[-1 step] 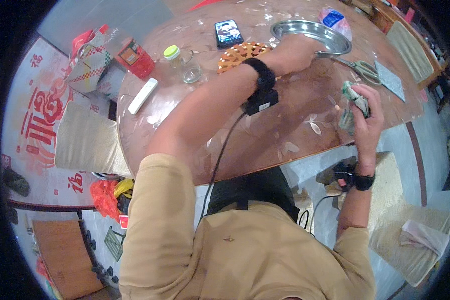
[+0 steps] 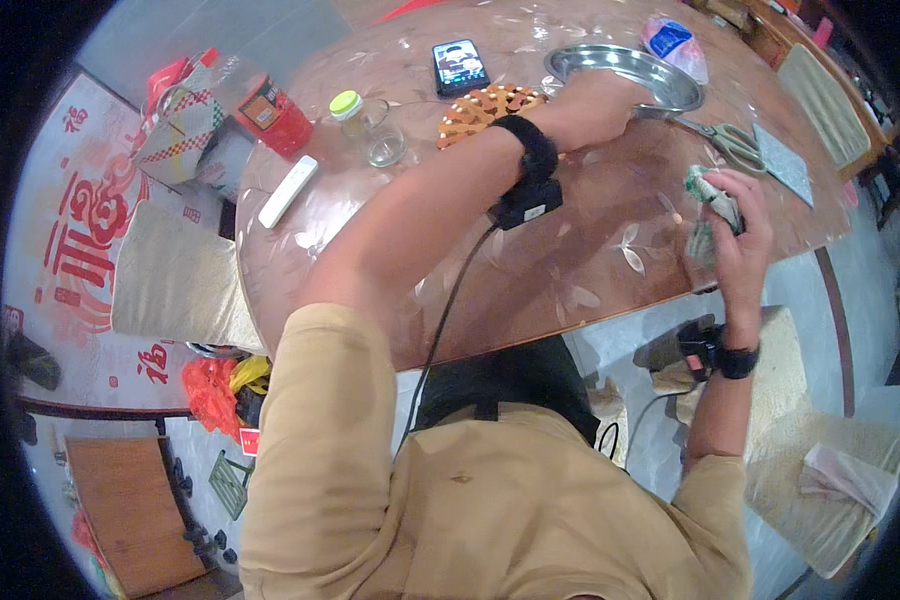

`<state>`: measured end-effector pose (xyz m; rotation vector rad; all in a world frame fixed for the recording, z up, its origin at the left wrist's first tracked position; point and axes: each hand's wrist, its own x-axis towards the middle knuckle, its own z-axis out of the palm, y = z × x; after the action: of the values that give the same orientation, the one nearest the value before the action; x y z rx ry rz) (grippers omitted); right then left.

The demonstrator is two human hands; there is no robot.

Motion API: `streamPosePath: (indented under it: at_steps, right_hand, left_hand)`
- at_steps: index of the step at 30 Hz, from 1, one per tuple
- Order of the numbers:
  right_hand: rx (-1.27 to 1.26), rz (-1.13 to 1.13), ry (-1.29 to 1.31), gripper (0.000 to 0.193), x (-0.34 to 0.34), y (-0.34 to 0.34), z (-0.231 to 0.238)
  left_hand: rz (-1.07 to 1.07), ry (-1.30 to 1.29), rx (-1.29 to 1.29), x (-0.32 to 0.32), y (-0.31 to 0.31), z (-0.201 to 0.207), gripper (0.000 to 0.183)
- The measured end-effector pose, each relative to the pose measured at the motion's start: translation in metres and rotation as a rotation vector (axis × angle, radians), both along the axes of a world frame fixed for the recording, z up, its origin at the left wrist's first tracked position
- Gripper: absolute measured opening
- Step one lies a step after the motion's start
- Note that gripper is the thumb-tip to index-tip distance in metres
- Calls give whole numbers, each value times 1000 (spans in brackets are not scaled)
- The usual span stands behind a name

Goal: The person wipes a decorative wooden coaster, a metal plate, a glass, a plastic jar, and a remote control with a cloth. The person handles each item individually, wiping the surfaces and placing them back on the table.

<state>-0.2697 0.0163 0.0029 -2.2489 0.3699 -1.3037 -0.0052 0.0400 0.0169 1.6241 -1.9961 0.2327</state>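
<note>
My left forearm stretches across the table to the right, and my left hand (image 2: pixel 606 102) is at the near rim of an oval metal tray (image 2: pixel 685 97). Its fingers are mostly hidden behind the back of the hand, so I cannot tell whether they grip anything. At the table's right side, my right hand (image 2: pixel 742 222) is closed around a crumpled green-and-white cloth or wrapper (image 2: pixel 715 195). Between the tray and this hand lie scissors (image 2: pixel 732 146) with grey-green handles, beside a flat pale-blue square piece (image 2: pixel 782 165).
A brown slatted trivet (image 2: pixel 480 110), a phone (image 2: pixel 460 68), a glass jar (image 2: pixel 383 148), a yellow-green-lidded jar (image 2: pixel 347 106), a white remote (image 2: pixel 288 191) and a bottle of red drink (image 2: pixel 273 115) stand or lie leftward. A blue-and-white plastic packet (image 2: pixel 676 45) sits behind the tray. A cable (image 2: pixel 440 330) hangs from my left wrist.
</note>
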Motion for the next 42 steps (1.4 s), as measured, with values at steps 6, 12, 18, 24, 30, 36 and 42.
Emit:
streamPosePath:
  at_steps: [6,12,18,24,30,36,42]
  right_hand:
    - [-200,19,349,40,1,-71,17]
    - [-199,27,546,33,27,-112,22]
    - [-268,-25,698,31,42,-151,-3]
    - [-235,-1,834,40,46,-105,-6]
    - [-235,159,880,46,65,-23,6]
    - [-350,321,810,48,76,39,8]
    - [-414,553,714,42,117,81,3]
  left_hand:
    - [59,-62,59,6,-32,-17,33]
    - [62,-75,46,10,-49,-28,31]
    - [83,-62,106,5,-52,-30,23]
    - [75,-24,155,7,-50,-39,33]
    - [4,10,76,-5,-1,-7,39]
    - [-164,185,-179,-4,108,22,35]
    - [390,239,-368,68,237,24,47]
